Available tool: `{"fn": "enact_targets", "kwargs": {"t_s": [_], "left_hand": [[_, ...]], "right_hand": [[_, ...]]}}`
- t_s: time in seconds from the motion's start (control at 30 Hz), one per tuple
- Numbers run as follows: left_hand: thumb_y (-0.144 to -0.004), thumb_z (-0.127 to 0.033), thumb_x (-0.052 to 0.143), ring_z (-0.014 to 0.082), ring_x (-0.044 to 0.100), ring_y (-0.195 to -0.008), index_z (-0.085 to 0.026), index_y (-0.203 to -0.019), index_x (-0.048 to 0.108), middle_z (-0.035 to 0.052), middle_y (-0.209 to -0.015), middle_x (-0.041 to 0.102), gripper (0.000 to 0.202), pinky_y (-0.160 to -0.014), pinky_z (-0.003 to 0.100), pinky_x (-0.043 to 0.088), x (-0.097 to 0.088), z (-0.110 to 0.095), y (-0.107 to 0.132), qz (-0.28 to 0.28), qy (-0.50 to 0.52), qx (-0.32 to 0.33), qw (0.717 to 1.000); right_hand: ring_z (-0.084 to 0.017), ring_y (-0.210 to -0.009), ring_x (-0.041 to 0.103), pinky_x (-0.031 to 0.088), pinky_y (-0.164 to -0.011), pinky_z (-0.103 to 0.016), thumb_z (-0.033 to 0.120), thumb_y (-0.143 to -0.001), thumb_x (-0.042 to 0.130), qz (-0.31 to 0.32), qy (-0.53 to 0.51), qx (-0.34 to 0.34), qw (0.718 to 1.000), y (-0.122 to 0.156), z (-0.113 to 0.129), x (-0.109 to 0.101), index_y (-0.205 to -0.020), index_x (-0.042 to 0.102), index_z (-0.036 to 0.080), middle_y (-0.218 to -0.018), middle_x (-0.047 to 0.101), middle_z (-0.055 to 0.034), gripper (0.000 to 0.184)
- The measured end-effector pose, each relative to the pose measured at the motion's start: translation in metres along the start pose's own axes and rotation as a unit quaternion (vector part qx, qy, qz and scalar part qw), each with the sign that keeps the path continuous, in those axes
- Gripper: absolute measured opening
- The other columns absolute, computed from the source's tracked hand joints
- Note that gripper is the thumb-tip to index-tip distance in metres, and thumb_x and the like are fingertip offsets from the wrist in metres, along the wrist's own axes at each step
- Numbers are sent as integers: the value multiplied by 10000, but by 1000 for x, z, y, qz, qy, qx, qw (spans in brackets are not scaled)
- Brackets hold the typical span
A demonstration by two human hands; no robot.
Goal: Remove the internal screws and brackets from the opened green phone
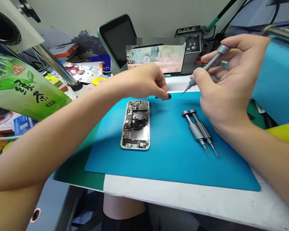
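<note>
An opened phone [135, 125] lies face down on the blue mat [170, 160], its inner boards bare. My left hand [146, 81] hovers just past the phone's top edge, fingers pinched on a small black part [167, 97] close to the mat. My right hand [228, 80] is raised at the right, fingers wrapped round a grey precision screwdriver [208, 65] whose tip points down and left towards that black part. Two more grey screwdrivers [199, 130] lie side by side on the mat below my right hand.
A propped phone playing a video [156, 57] stands at the back, beside a dark tablet-like screen [117, 41] and a soldering station [195, 40]. A green tea packet [24, 86] and cluttered boxes fill the left. A yellow object [283, 131] sits at the right.
</note>
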State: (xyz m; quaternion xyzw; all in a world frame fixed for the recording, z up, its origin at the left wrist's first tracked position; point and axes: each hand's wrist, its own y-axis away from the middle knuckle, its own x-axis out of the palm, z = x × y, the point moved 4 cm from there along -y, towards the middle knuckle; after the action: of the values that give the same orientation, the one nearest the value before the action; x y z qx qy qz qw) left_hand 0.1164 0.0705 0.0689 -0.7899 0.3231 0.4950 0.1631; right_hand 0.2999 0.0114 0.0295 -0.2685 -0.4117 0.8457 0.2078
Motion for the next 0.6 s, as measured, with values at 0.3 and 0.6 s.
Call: {"fn": "enact_targets", "kwargs": {"t_s": [0.3,0.6], "left_hand": [[-787,-307,812,196,669,-887,-226,-825,833,-3,-863,765,91,-779,319,467,24,0,-31,39,-4,-40,998],[-826,-331,803,192,672,-845,-236,-841,834,-2,-838,758,102,-755,320,472,29,-2,-23,46,-6,-12,999]], "right_hand": [[-178,-1206,656,620,-774,-315,95,-886,694,16,7,56,998,5,5,2,-1178,427,285,-1151,604,-2,439],[-159,-1185,650,641,-854,-339,113,-895,671,27,13,55,998,5,8,2,-1212,406,292,-1167,603,-9,450]]}}
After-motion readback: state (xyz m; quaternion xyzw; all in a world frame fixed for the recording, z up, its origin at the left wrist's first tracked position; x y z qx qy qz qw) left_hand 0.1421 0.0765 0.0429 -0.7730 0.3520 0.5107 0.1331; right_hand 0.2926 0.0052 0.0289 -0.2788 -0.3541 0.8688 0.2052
